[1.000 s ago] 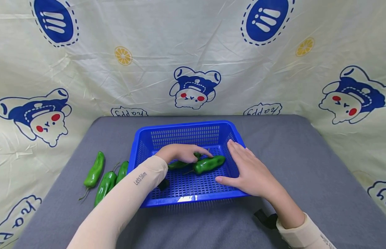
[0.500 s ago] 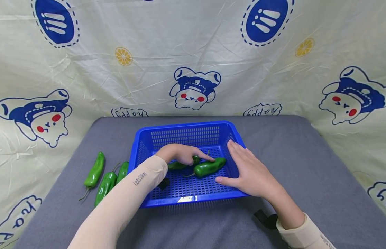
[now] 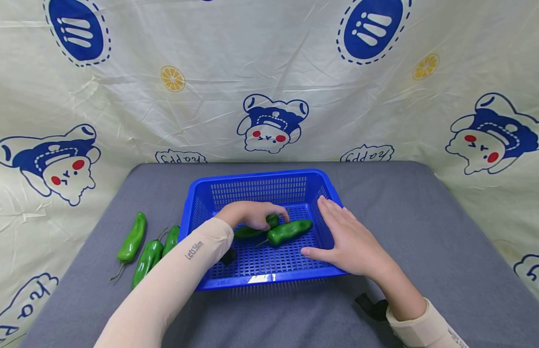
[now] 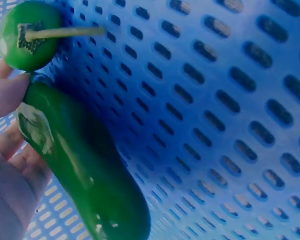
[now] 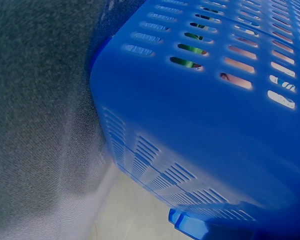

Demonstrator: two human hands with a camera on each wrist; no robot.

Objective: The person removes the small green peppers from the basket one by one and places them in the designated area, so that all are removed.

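Note:
Inside the blue basket [image 3: 274,277], the left hand [image 3: 254,214] curls over a green pepper [image 3: 272,221], with its fingertips beside another pepper [image 3: 290,232]. In the left wrist view the thumb touches the upper end of a long pepper [image 4: 85,160], fingers lie behind it, and a rounded pepper end with its stem [image 4: 32,37] is just beyond. How many peppers lie under the hand cannot be told. The right hand [image 3: 349,237] rests at the basket's right rim, fingers straight and thumb spread inward; the right wrist view shows the basket's outer wall [image 5: 190,110].
Several green peppers lie on the grey table left of the basket, one [image 3: 132,239] farthest left and another [image 3: 148,261] nearer the basket. A black strap [image 3: 371,307] hangs by the right wrist. A patterned curtain [image 3: 208,121] stands behind the table [image 3: 447,251].
The left index finger has drawn back from the right-hand pepper and bent down. That pepper has shifted slightly left. The right hand and the basket have stayed still.

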